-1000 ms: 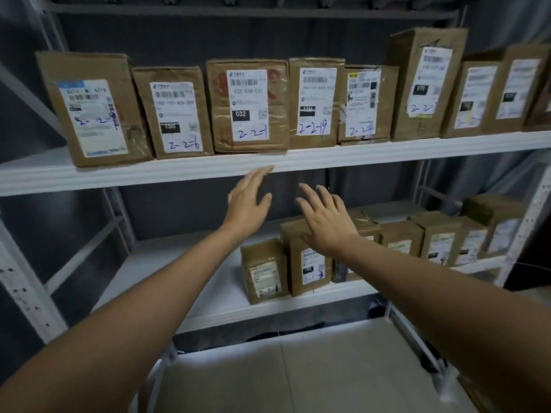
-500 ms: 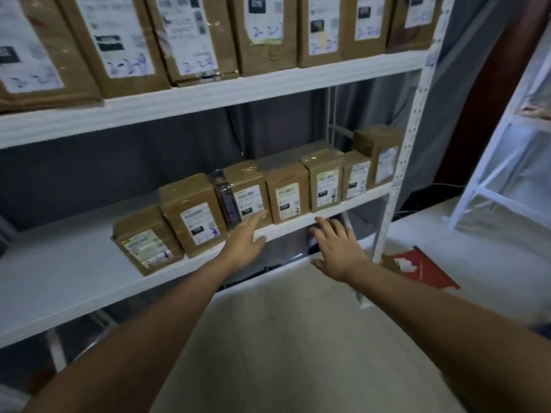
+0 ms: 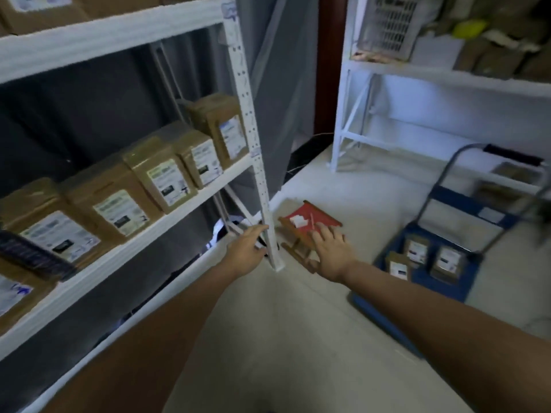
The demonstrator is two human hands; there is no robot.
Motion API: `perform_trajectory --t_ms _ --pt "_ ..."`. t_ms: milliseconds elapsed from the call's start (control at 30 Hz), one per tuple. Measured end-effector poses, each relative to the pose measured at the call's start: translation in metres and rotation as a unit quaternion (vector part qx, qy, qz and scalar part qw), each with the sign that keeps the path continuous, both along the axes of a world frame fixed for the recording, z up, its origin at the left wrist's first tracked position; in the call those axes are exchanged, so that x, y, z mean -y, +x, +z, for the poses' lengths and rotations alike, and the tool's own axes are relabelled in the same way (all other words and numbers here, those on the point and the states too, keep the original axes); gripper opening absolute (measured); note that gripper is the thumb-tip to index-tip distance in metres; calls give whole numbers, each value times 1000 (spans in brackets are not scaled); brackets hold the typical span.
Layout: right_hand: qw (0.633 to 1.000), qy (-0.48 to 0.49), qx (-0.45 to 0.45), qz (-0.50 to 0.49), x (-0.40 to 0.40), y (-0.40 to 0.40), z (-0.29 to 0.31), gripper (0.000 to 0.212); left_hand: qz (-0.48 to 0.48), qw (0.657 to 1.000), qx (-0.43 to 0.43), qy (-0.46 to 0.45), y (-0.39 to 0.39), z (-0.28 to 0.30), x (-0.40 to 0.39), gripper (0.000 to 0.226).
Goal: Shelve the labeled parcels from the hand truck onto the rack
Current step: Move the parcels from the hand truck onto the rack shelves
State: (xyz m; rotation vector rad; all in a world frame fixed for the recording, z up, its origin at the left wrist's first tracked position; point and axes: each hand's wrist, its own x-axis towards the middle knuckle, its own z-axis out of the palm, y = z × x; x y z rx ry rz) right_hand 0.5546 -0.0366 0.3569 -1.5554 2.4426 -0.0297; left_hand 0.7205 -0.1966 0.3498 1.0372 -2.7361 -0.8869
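Both hands reach out flat with fingers loosely spread, holding nothing. The left hand (image 3: pixel 246 251) hangs by the rack's upright post (image 3: pixel 262 186). The right hand (image 3: pixel 331 253) hovers over a red folding stool (image 3: pixel 310 223). At three o'clock, three labeled parcels (image 3: pixel 417 248) lie on the blue hand truck (image 3: pixel 423 275).

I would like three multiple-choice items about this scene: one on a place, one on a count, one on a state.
1. Where is the hand truck?
A. On the floor, to the right
B. On the rack's shelf
C. Under the rack

2. How many parcels lie on its blue deck?
A. One
B. Three
C. Six

3. How are the hands?
A. Both open and empty
B. Both gripping a parcel
C. One holds a pen

Answers: 1 A, it stands on the pale floor; 2 B, three labeled boxes show there; 3 A, left hand and right hand have spread fingers and hold nothing.
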Motion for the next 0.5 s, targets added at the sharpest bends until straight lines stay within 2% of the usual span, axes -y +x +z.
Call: perform_trajectory --t_ms 200,500 --pt "995 10 15 -102 -42 -83 -17 73 -117 993 -11 11 -116 -24 -13 53" --pt "972 7 21 -235 -62 -211 -5 68 -213 976 -5 49 -279 -33 0 49"
